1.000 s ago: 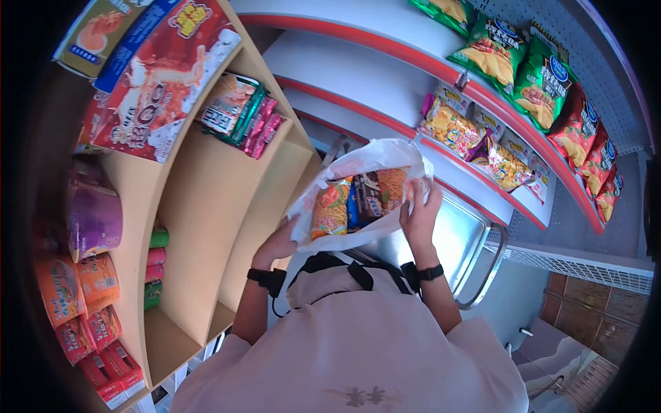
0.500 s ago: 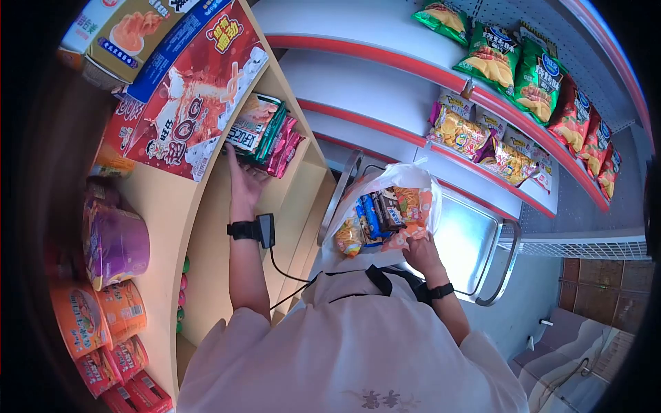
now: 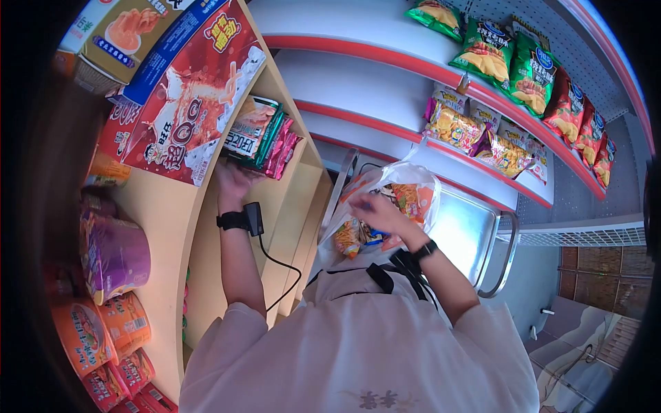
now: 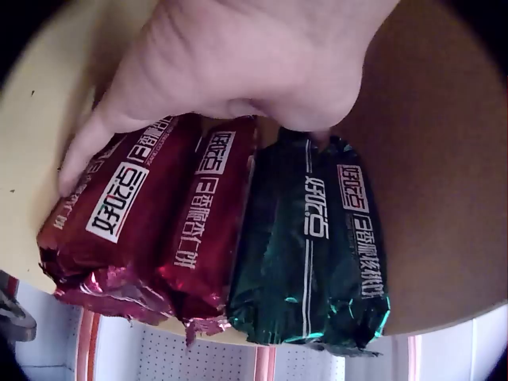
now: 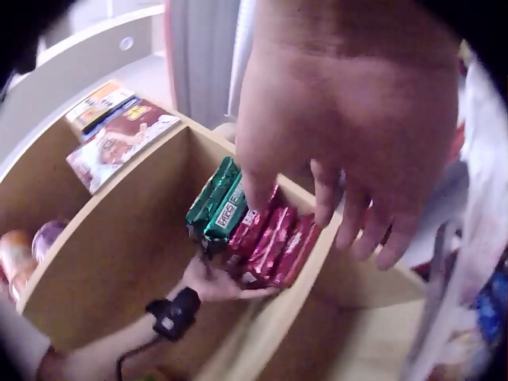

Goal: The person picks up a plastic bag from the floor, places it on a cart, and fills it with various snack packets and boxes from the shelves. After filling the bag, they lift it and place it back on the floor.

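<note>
Red end to green, press the Haochidian biscuit packs point(image 4: 202, 222) evenly together on the wooden shelf point(image 5: 143, 222) with the left hand point(image 4: 230, 71), touching them with a grip impossible to tell, leaving the empty, loose-fingered right hand point(image 3: 381, 213) free near the plastic bag point(image 3: 413, 173).

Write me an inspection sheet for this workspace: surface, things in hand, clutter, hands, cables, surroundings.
Surface: wooden shelf, with the packs in one compartment.
Job's things: green packs beside red packs; white bag holding snacks.
Clutter: red box and purple tub on neighbouring shelf parts.
Left hand: touching the packs; whether it grips them is unclear.
Right hand: over the bag's opening in the head view, fingers loosely extended.
Cables: black cable hanging from the left wrist camera.
Surroundings: rack of chip bags; metal cart.
</note>
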`<state>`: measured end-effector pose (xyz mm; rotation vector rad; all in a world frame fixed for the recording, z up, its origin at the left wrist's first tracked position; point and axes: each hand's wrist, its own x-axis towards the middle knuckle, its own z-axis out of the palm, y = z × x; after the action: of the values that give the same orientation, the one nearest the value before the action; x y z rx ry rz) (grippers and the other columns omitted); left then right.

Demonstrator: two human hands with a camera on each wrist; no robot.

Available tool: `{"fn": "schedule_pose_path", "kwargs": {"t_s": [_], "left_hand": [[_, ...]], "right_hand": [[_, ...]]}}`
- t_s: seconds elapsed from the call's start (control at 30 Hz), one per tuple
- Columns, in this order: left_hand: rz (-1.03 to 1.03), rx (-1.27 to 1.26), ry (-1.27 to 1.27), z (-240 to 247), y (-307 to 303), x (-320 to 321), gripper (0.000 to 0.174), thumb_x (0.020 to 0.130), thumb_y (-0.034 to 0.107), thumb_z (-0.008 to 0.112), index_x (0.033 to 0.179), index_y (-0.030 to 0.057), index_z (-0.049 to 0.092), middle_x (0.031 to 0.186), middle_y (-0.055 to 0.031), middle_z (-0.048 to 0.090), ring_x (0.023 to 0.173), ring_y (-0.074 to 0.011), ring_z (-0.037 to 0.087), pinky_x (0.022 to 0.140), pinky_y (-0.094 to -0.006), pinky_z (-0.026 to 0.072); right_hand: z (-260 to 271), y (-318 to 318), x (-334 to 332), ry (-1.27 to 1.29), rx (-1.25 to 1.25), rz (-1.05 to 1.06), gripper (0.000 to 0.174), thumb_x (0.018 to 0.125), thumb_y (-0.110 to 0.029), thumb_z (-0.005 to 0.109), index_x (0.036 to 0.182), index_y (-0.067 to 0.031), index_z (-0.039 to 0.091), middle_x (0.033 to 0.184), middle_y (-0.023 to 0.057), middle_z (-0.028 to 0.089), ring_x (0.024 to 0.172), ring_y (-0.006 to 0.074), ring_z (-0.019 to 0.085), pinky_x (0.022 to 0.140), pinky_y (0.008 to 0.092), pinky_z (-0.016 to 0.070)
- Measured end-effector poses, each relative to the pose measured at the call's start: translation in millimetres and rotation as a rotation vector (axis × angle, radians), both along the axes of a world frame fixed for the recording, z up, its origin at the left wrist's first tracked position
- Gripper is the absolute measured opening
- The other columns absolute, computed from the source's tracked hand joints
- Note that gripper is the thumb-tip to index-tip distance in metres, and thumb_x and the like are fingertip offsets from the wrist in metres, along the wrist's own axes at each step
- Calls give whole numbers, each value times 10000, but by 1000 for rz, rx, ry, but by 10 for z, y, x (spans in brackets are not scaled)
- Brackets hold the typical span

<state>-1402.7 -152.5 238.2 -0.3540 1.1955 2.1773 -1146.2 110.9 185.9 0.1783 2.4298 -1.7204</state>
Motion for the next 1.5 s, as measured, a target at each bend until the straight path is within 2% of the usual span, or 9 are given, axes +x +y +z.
{"fn": "schedule_pose_path", "kwargs": {"t_s": [0.17, 0.6, 0.7, 0.77, 0.97, 1.17, 1.23, 1.27, 1.5], "left_hand": [[-61, 58, -30, -44, 20, 116, 917, 815, 786, 268, 1485, 167, 176, 1513, -185, 213, 1351, -455, 248, 1011, -703, 233], [-248, -120, 346, -156, -59, 29, 839, 846, 748, 339, 1394, 116, 395, 1340, -99, 514, 1161, -266, 544, 946, -491, 441], [-293, -117, 308, 147, 146, 559, 810, 880, 710, 311, 1429, 114, 324, 1395, -93, 457, 1216, -256, 509, 998, -422, 430], [-252, -130, 329, 83, 182, 958, 766, 927, 647, 287, 1434, 73, 301, 1430, -84, 408, 1296, -232, 417, 1078, -375, 335], [-822, -82, 326, -703, 283, 2102, 731, 949, 596, 318, 1437, 53, 272, 1451, -66, 358, 1316, -178, 354, 1088, -346, 298], [-833, -172, 79, -1323, 1170, 2446, 794, 908, 671, 314, 1460, 111, 205, 1476, -71, 316, 1339, -183, 341, 1053, -355, 345], [-773, -649, 592, -1558, 1280, 2332, 718, 942, 614, 311, 1440, 99, 255, 1452, -75, 343, 1307, -188, 379, 1013, -341, 385], [-916, -690, 319, -1084, 1375, 2276, 653, 963, 552, 330, 1395, 62, 319, 1414, -76, 383, 1279, -192, 405, 1017, -329, 376], [-424, -849, 568, -1240, 1369, 2547, 868, 852, 524, 600, 1428, 15, 198, 1422, -180, 361, 1225, -309, 467, 1022, -397, 368]], "right_hand": [[266, -436, -1180, -286, -734, -320, 948, 741, -790, 487, 1388, -105, 372, 1438, 89, 348, 1285, 247, 358, 991, 531, 333], [381, -727, -1546, -136, -897, -265, 864, 763, -810, 407, 1366, -193, 436, 1273, 44, 567, 1152, 193, 520, 937, 435, 388], [179, -584, -1262, -52, -944, -216, 1102, 811, -687, 504, 1476, -62, -115, 1553, 149, 72, 1406, 251, 187, 1104, 410, 247], [133, -532, -846, 62, -979, -168, 1077, 832, -655, 501, 1471, -31, -101, 1561, 137, -11, 1433, 237, 54, 1142, 361, 131], [-6, 1, 926, -224, -1070, -418, 724, 903, -510, 522, 1430, -65, 299, 1393, 108, 445, 1222, 199, 498, 1037, 334, 391], [-1010, 583, 1186, -362, -1189, -573, 625, 876, -614, 465, 1286, -146, 525, 1195, 32, 625, 1057, 201, 608, 940, 396, 463], [-1256, 614, 1019, -321, -1289, -660, 580, 875, -619, 448, 1210, -164, 579, 1148, 23, 649, 1035, 209, 614, 932, 427, 464], [-1292, 631, 960, -330, -1323, -638, 580, 877, -621, 438, 1206, -165, 581, 1157, 25, 645, 1040, 212, 613, 943, 444, 455], [-1711, 509, 724, -378, -1243, -474, 519, 901, -562, 431, 1212, -174, 580, 1171, 46, 636, 1063, 214, 603, 957, 440, 452]]}}
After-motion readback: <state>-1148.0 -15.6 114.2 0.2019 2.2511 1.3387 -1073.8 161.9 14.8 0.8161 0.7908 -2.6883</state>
